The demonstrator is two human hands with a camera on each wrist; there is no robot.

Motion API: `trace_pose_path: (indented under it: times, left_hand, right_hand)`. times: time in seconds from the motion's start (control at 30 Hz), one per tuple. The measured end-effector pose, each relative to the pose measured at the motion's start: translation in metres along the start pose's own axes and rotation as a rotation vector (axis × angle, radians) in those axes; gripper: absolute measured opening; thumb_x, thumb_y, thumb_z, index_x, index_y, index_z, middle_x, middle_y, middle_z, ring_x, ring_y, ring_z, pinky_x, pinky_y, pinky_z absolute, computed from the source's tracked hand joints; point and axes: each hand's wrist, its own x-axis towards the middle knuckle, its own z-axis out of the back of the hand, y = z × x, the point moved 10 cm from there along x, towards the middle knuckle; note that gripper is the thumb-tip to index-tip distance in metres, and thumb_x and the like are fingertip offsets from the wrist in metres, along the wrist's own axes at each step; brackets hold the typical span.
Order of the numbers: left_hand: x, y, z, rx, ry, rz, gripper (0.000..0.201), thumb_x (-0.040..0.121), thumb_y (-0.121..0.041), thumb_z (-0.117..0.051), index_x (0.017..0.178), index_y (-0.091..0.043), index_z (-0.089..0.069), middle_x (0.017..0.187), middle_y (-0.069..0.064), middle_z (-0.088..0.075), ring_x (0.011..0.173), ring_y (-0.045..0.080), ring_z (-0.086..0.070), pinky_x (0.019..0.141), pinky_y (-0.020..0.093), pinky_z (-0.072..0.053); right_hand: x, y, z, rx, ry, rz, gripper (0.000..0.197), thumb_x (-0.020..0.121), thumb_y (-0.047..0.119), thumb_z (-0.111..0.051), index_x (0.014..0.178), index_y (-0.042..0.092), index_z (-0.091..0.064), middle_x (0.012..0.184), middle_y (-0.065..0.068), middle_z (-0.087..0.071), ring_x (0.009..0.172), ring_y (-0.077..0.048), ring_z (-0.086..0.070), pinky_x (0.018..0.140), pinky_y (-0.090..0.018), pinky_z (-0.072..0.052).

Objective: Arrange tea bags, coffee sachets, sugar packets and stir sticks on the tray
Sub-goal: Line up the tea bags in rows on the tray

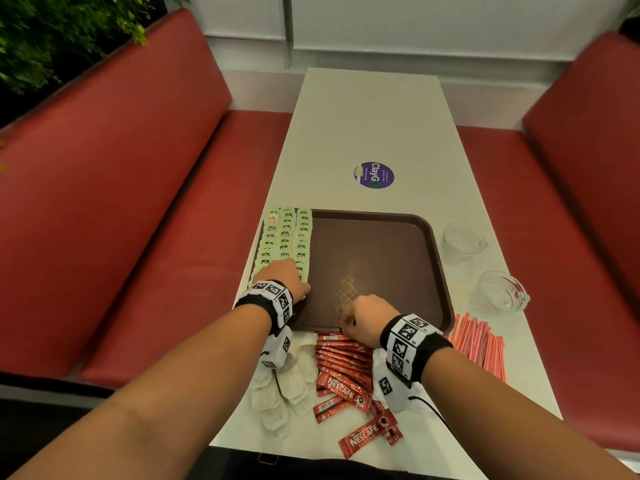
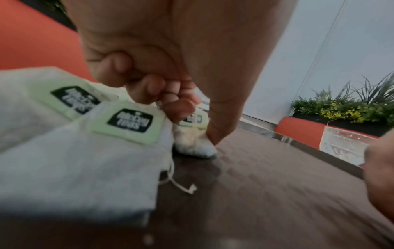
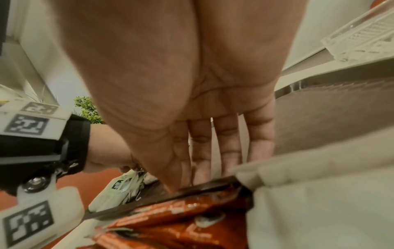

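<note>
A brown tray [image 1: 374, 258] lies on the white table. Rows of tea bags [image 1: 285, 237] with green tags cover its left side. My left hand [image 1: 294, 275] is at the near end of those rows. In the left wrist view, the left hand [image 2: 196, 124] curls its fingers and pinches a white tea bag [image 2: 196, 148] down onto the tray [image 2: 277, 185]. My right hand [image 1: 346, 323] is at the tray's near rim, above a pile of red coffee sachets [image 1: 343, 358]. Seen from the right wrist, its fingers [image 3: 226, 143] are straight and reach down to the rim [image 3: 127, 204] behind the sachets [image 3: 181, 219].
Loose white packets [image 1: 287, 386] lie left of the sachets near the table's front edge. Red-and-white stir sticks [image 1: 479, 344] are heaped at the right. Two glass cups [image 1: 462, 240] [image 1: 502, 292] stand right of the tray. Red benches flank the table.
</note>
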Motion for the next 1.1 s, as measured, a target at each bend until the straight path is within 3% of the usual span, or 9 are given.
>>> trace_pose_path:
  times: [0.1, 0.2, 0.3, 0.4, 0.5, 0.63, 0.77, 0.9, 1.1]
  left_hand:
    - [-0.011, 0.002, 0.015, -0.071, -0.037, -0.047, 0.043, 0.085, -0.061, -0.062, 0.096, -0.021, -0.053, 0.084, -0.002, -0.059, 0.078, 0.02, -0.059, 0.067, 0.032, -0.05]
    - [-0.036, 0.008, 0.033, -0.225, -0.098, -0.156, 0.03, 0.089, -0.056, -0.059, 0.086, -0.027, -0.053, 0.077, -0.007, -0.06, 0.072, 0.013, -0.057, 0.058, 0.028, -0.04]
    - [-0.068, 0.017, 0.035, -0.298, -0.062, -0.301, 0.016, 0.092, -0.04, -0.063, 0.081, -0.029, -0.06, 0.075, -0.009, -0.062, 0.071, 0.01, -0.058, 0.065, 0.028, -0.044]
    - [-0.099, 0.037, 0.017, -0.259, 0.029, -0.389, 0.007, 0.089, -0.03, -0.069, 0.083, -0.034, -0.067, 0.081, -0.015, -0.067, 0.075, 0.002, -0.059, 0.07, 0.022, -0.046]
    - [-0.119, 0.063, -0.012, -0.186, 0.139, -0.39, 0.01, 0.085, -0.038, -0.073, 0.094, -0.036, -0.07, 0.092, -0.021, -0.065, 0.081, 0.003, -0.061, 0.076, 0.024, -0.05]
    - [-0.137, 0.082, -0.042, -0.12, 0.22, -0.397, 0.031, 0.081, -0.045, -0.076, 0.11, -0.034, -0.07, 0.108, -0.018, -0.062, 0.092, 0.004, -0.058, 0.085, 0.028, -0.05]
    - [-0.144, 0.086, -0.046, -0.129, 0.163, -0.407, 0.03, 0.082, -0.04, -0.076, 0.11, -0.032, -0.07, 0.109, -0.016, -0.063, 0.091, 0.006, -0.059, 0.085, 0.03, -0.05]
    - [-0.145, 0.085, -0.043, -0.138, 0.117, -0.372, 0.022, 0.088, -0.039, -0.07, 0.109, -0.032, -0.072, 0.109, -0.014, -0.068, 0.089, 0.006, -0.061, 0.086, 0.029, -0.05]
    - [-0.141, 0.086, -0.026, -0.157, 0.028, -0.287, 0.023, 0.097, -0.042, -0.057, 0.114, -0.036, -0.071, 0.103, -0.012, -0.073, 0.092, 0.007, -0.064, 0.085, 0.029, -0.052]
  right_hand:
    - [0.0, 0.005, 0.0, -0.036, 0.003, 0.018, 0.019, 0.093, 0.031, -0.061, 0.106, 0.023, -0.072, 0.104, 0.005, -0.072, 0.097, -0.018, -0.067, 0.084, -0.03, -0.054]
    - [0.0, 0.024, 0.0, -0.048, -0.052, 0.102, 0.025, 0.089, 0.041, -0.064, 0.109, 0.026, -0.065, 0.106, 0.004, -0.063, 0.101, -0.019, -0.061, 0.084, -0.032, -0.051]
    - [-0.004, 0.056, -0.005, -0.056, -0.097, 0.27, 0.036, 0.086, 0.043, -0.068, 0.117, 0.026, -0.067, 0.112, 0.003, -0.059, 0.106, -0.02, -0.054, 0.092, -0.035, -0.048]
    - [-0.008, 0.09, -0.023, -0.136, -0.017, 0.419, 0.034, 0.085, 0.039, -0.072, 0.116, 0.025, -0.069, 0.124, 0.004, -0.06, 0.111, -0.02, -0.051, 0.098, -0.036, -0.043]
    - [-0.005, 0.106, -0.048, -0.24, 0.079, 0.469, 0.034, 0.081, 0.043, -0.074, 0.112, 0.03, -0.069, 0.126, 0.008, -0.062, 0.108, -0.021, -0.051, 0.098, -0.045, -0.045]
    - [-0.005, 0.113, -0.068, -0.328, 0.147, 0.467, 0.045, 0.079, 0.049, -0.076, 0.119, 0.031, -0.067, 0.129, 0.007, -0.057, 0.114, -0.022, -0.048, 0.092, -0.039, -0.042]
    - [-0.016, 0.126, -0.069, -0.442, 0.099, 0.528, 0.049, 0.08, 0.05, -0.076, 0.121, 0.023, -0.068, 0.133, 0.006, -0.052, 0.116, -0.021, -0.044, 0.093, -0.04, -0.04]
    - [-0.02, 0.133, -0.069, -0.508, 0.069, 0.537, 0.038, 0.088, 0.045, -0.066, 0.121, 0.025, -0.068, 0.132, 0.002, -0.054, 0.116, -0.024, -0.045, 0.093, -0.042, -0.04]
    - [-0.019, 0.129, -0.049, -0.369, -0.034, 0.504, 0.025, 0.091, 0.035, -0.055, 0.102, 0.019, -0.071, 0.11, 0.0, -0.067, 0.106, -0.024, -0.054, 0.09, -0.041, -0.04]
